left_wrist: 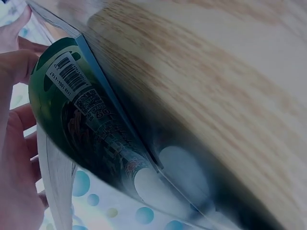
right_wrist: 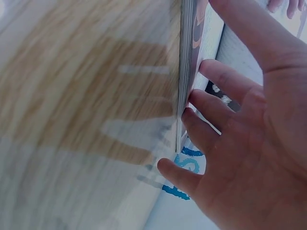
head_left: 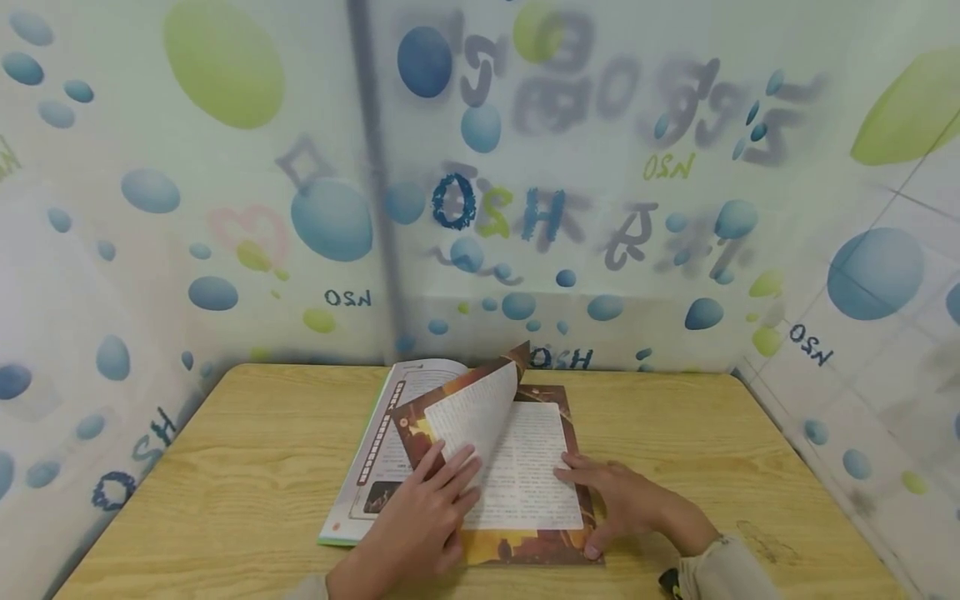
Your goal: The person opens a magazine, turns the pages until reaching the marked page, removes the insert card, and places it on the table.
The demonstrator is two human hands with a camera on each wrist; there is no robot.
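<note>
A magazine (head_left: 534,467) lies spread on the wooden table, with brown-bordered pages of dense print. One leaf (head_left: 468,408) stands curled up across the middle and leans over the left side. My left hand (head_left: 427,508) rests its extended fingers on the lower part of that leaf. In the left wrist view, the thumb (left_wrist: 19,64) is at the edge of the green cover (left_wrist: 72,110), which bears a barcode. At the right side, my right hand (head_left: 626,504) touches the page margin with spread fingertips, its thumb at the lower corner. The right wrist view shows these fingers (right_wrist: 211,108) along the stacked page edges.
The pale wooden table (head_left: 277,417) extends on both sides of the magazine. Behind it hangs a whitish curtain (head_left: 450,275) printed with blue and green dots and letters. A small dark item (head_left: 670,582) shows by the right sleeve (head_left: 727,571).
</note>
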